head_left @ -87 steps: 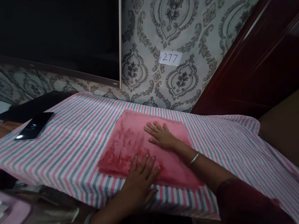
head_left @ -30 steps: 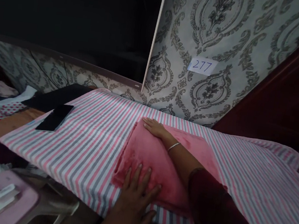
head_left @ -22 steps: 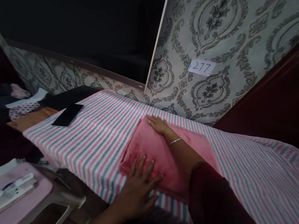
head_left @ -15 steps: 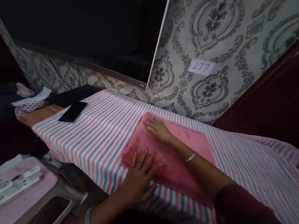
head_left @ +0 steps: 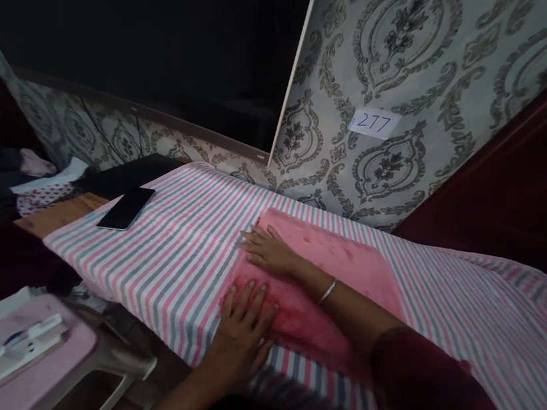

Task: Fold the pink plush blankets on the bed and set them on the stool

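A folded pink plush cloth (head_left: 346,262) lies flat on a striped sheet (head_left: 178,239) that covers a table. My right hand (head_left: 270,250) rests palm down on the cloth's upper left part, fingers spread, with the tips reaching over its left edge. Nearer to me, my left hand (head_left: 242,328) lies with fingers apart on the lower left corner of the cloth, its wrist beyond the table's front edge. Neither hand grips anything. My right forearm hides part of the cloth's middle and lower right.
A black phone (head_left: 126,208) lies on the sheet at left. Down at the lower left, a pink stool (head_left: 68,332) bears a white power strip (head_left: 6,358). A large television (head_left: 150,27) hangs above, and a paper label reading 277 (head_left: 373,123) is on the wall.
My right hand has slid left and slightly toward me, to the cloth's left edge. My left hand has shifted a little left. The view has moved slightly.
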The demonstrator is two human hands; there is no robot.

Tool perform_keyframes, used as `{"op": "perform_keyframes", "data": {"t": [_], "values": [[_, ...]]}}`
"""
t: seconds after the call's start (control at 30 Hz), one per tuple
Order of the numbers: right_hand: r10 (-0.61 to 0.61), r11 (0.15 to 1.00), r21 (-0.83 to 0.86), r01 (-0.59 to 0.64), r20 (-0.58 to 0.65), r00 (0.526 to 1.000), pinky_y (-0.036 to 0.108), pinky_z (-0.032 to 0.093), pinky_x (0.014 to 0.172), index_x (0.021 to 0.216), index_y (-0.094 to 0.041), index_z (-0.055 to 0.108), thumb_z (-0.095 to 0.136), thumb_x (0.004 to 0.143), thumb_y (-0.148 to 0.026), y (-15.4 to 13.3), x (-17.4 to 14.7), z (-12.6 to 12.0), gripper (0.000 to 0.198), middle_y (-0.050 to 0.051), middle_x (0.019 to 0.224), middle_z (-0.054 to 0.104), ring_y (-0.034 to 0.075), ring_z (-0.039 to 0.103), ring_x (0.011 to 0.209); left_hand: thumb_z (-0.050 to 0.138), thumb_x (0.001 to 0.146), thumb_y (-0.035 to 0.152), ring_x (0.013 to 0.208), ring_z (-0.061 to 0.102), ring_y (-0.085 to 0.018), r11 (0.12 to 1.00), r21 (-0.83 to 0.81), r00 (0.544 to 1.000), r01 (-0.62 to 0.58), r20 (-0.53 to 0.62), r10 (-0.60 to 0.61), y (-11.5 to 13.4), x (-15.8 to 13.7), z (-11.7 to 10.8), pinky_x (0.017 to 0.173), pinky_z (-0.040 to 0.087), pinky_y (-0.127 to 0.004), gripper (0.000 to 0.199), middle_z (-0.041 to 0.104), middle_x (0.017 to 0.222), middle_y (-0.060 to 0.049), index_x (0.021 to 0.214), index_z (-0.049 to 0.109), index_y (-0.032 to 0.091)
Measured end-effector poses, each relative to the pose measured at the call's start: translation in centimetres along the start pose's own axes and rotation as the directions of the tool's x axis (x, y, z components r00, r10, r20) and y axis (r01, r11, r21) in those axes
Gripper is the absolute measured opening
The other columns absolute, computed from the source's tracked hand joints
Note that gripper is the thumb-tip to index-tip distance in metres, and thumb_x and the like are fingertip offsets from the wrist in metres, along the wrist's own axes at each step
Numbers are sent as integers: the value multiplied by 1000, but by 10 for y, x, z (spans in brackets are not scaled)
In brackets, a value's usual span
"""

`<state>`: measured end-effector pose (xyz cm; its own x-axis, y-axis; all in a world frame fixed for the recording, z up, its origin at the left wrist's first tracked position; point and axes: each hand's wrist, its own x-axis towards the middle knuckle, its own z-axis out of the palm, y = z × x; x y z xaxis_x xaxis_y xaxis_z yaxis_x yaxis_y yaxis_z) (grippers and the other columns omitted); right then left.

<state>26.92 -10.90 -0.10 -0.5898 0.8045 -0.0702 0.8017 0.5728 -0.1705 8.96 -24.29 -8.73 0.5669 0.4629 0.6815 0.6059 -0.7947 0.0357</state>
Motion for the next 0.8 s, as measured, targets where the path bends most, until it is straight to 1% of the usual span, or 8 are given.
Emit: {"op": "perform_keyframes", "data": {"t": [0.1,0.2,0.3,0.43,0.53,0.6,0.7,0.8], "values": [[99,995,23,-99,18,995,58,8,125,156,-33,44,28,108,-51,27,29,-6,54,2,169,28,28,12,158,61,93,45,154,26,-36,999,-32,1000,12,8,-12,0,0,-2,124,10,-59,55,45,159,-14,144,58,23],[201,976,74,-205,55,978,56,9,126,158,-31,42,24,108,-50,49,51,-11,56,3,170,26,28,11,159,62,92,43,155,25,-36,998,-58,1000,20,12,-19,-1,0,-1,125,9,-58,55,45,159,-14,143,58,23],[295,949,92,-300,70,953,54,9,127,159,-31,39,23,108,-48,66,65,-13,57,2,170,25,28,12,159,63,91,44,155,23,-36,998,-66,1000,20,12,-19,-1,-2,2,125,8,-58,57,44,160,-14,143,59,22],[391,913,105,-395,58,919,52,16,128,161,-31,36,22,108,-45,81,72,-12,57,1,171,23,27,14,158,64,90,44,155,23,-37,997,-67,999,45,16,-44,-1,-3,4,125,10,-59,58,42,162,-13,144,58,23],[416,902,109,-418,40,909,53,19,127,161,-28,35,22,109,-44,81,72,-16,57,3,170,23,29,17,158,65,89,44,155,23,-37,998,-54,999,34,12,-33,-2,-3,5,126,9,-58,59,43,161,-14,144,58,23],[422,901,106,-420,-1,907,55,21,125,161,-25,36,23,109,-43,75,70,-23,56,6,170,23,32,19,157,66,89,44,156,22,-36,999,-51,1000,17,-3,-18,-4,-3,5,126,8,-58,60,46,159,-15,144,58,23],[391,920,83,-382,-159,906,61,24,121,162,-20,32,22,111,-43,58,56,-38,57,13,171,19,36,16,157,65,89,44,155,24,-35,998,-63,1000,16,-23,-17,-7,-2,8,126,9,-57,59,47,158,-16,143,59,22],[317,945,19,-327,-305,898,56,27,121,162,-17,30,21,112,-42,37,15,-48,57,16,171,18,33,17,157,64,89,43,154,29,-36,996,-82,999,27,-32,-30,-9,0,10,125,13,-59,57,46,159,-16,143,59,23]]}}
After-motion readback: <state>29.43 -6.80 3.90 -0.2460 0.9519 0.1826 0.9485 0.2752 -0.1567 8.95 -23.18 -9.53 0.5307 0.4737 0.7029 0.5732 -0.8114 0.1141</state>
